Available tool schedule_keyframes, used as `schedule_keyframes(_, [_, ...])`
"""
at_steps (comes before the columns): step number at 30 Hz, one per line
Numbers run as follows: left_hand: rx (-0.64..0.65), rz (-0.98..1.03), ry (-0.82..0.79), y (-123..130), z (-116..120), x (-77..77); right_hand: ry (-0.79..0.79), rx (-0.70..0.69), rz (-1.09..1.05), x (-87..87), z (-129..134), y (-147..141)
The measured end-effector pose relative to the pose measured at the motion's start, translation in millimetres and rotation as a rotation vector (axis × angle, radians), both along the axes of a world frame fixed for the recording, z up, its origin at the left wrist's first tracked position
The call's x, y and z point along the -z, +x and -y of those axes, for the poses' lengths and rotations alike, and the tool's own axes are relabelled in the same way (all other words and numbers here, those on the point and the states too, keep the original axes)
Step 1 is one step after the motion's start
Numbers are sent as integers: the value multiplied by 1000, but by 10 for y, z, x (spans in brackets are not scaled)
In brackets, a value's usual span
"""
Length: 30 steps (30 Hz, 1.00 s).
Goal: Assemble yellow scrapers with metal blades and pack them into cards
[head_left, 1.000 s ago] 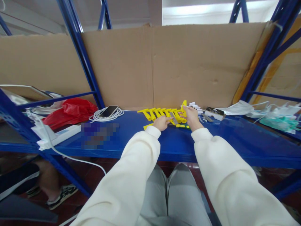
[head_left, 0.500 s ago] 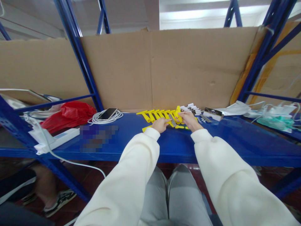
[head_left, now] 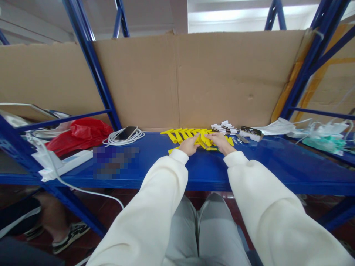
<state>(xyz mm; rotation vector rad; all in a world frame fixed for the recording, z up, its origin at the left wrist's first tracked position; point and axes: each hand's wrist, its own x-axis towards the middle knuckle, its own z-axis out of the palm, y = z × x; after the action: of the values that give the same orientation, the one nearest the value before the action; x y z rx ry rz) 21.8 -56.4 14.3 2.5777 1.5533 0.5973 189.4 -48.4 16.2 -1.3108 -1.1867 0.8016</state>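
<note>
My left hand (head_left: 189, 146) is closed around the lower part of a yellow scraper (head_left: 204, 141). My right hand (head_left: 222, 142) pinches a flat yellow piece at the scraper's head, and the two parts meet between my fingertips. Where exactly they join is too small to tell. Behind my hands, several yellow T-shaped scraper handles (head_left: 173, 136) lie side by side on the blue shelf. More yellow pieces (head_left: 212, 149) lie just under and beside my fingers, partly hidden.
White-and-black slim pieces (head_left: 225, 127) are stacked at the back. Beside them are a small black-and-white box (head_left: 252, 133) and grey metal blades (head_left: 242, 139). To the left are a phone (head_left: 127, 133) on a coiled white cable, a red bag (head_left: 83, 133) and a power strip (head_left: 74, 162).
My right hand has moved left and slightly down, bringing its yellow piece onto the scraper in my left hand. The grey blade seen there earlier is now covered.
</note>
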Motion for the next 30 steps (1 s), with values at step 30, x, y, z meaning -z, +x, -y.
schedule_keyframes(30, [38,27,3,19,-29,21,119,30,241,108,-30,-27])
